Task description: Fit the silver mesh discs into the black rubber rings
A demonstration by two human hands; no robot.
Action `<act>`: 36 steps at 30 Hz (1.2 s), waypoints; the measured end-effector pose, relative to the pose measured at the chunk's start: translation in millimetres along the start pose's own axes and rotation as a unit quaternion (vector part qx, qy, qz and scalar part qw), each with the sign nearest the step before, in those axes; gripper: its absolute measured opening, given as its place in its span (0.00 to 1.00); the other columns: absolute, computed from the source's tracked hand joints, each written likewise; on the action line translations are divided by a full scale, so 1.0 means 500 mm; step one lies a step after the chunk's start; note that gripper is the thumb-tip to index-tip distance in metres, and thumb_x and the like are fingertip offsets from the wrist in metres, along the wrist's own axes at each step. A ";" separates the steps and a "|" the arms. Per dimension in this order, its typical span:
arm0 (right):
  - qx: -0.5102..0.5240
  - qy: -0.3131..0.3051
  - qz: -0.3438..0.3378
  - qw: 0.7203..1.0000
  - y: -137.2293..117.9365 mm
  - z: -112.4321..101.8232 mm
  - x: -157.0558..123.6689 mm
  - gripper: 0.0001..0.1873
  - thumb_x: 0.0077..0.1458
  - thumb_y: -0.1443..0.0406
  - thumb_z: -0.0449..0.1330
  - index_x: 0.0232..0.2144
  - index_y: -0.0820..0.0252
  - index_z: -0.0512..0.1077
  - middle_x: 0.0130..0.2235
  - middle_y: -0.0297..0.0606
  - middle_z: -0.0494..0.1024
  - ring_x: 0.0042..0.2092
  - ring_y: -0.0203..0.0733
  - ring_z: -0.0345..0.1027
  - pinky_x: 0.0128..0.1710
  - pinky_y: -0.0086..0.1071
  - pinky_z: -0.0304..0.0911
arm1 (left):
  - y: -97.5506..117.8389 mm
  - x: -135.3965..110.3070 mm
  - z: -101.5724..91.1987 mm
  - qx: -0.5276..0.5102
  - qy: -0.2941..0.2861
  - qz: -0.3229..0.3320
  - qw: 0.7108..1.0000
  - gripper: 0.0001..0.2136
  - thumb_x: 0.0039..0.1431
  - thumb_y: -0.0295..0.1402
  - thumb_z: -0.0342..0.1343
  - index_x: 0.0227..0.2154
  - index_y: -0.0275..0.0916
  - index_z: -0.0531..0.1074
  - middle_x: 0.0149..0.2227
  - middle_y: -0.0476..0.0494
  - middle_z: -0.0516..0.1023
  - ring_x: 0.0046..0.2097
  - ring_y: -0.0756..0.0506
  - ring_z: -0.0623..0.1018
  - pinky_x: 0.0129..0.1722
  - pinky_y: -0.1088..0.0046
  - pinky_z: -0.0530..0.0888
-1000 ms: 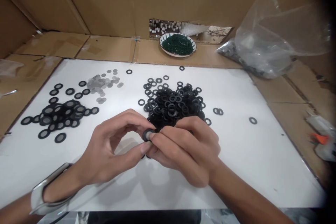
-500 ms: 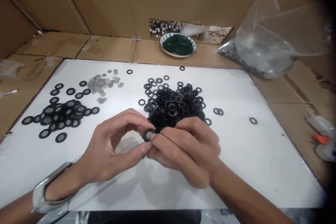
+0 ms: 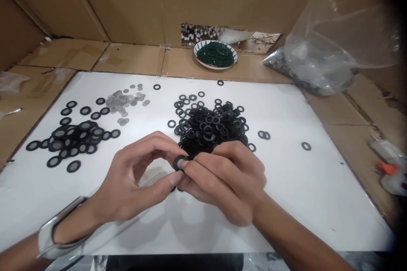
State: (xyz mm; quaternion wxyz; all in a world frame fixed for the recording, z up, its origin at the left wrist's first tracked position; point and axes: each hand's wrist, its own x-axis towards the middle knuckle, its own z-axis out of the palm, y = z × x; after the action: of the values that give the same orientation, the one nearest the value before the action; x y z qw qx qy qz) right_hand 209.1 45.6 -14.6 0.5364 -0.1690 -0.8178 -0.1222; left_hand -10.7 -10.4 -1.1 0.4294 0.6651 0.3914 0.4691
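Note:
Between thumb and forefinger, my left hand (image 3: 143, 173) grips a black ring washer (image 3: 177, 162) by its edge. Closed fingers of my right hand (image 3: 222, 178) press at the ring's centre, where a grey mesh disc (image 3: 181, 163) shows in its hole. Just beyond my hands lies a big pile of black ring washers (image 3: 210, 125), partly covered by my right hand. To the left is a heap of black rings with grey centres (image 3: 74, 137). Behind that heap, loose grey discs (image 3: 122, 101) are scattered. Part of another black piece shows under my hands.
A white board (image 3: 302, 203) covers the work surface, with brown cardboard (image 3: 127, 4) walls around it. A plate (image 3: 216, 67) of dark green bits stands at the back. At the back right sits a clear plastic bag (image 3: 321, 59). A few single rings (image 3: 306, 146) lie apart on the right.
Both hands stay almost in place around the ring. My right hand and wrist have shifted very slightly; the piles look the same.

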 end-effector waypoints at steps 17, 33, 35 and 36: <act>0.003 0.027 0.013 1.000 -0.001 0.009 0.005 0.06 0.57 0.69 0.76 0.34 0.55 0.82 0.34 0.32 0.85 0.29 0.37 0.70 0.24 0.40 0.65 | -0.003 0.001 0.001 -0.004 0.004 -0.002 1.000 0.16 0.68 0.23 0.67 0.54 0.46 0.81 0.46 0.43 0.79 0.48 0.45 0.79 0.49 0.69 0.80; 0.372 -0.038 0.362 0.854 -0.010 0.007 0.039 0.06 0.59 0.72 0.70 0.37 0.57 0.79 0.35 0.34 0.83 0.34 0.36 0.74 0.29 0.31 0.70 | 0.000 0.010 0.003 0.118 0.094 0.056 0.987 0.07 0.72 0.23 0.62 0.45 0.43 0.81 0.39 0.45 0.83 0.40 0.46 0.82 0.37 0.70 0.80; 0.389 -0.049 0.377 0.839 -0.009 0.005 0.040 0.05 0.60 0.71 0.70 0.37 0.58 0.80 0.35 0.34 0.82 0.33 0.35 0.73 0.29 0.30 0.69 | -0.001 0.010 0.002 0.124 0.093 0.063 0.986 0.08 0.72 0.23 0.62 0.45 0.43 0.80 0.39 0.45 0.83 0.40 0.46 0.81 0.37 0.69 0.80; 0.396 -0.051 0.381 0.834 -0.009 0.005 0.040 0.04 0.60 0.71 0.70 0.37 0.59 0.80 0.34 0.34 0.82 0.32 0.34 0.72 0.29 0.30 0.69 | -0.002 0.010 0.002 0.127 0.092 0.064 0.986 0.08 0.72 0.22 0.62 0.45 0.43 0.80 0.39 0.45 0.82 0.40 0.46 0.81 0.37 0.69 0.80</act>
State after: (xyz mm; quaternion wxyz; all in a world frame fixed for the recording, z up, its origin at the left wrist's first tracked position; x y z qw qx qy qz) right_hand 197.8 45.3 2.8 0.5188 -0.2468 -0.6934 0.4349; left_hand -8.4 -5.6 -0.8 0.2728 0.6919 0.4423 0.5012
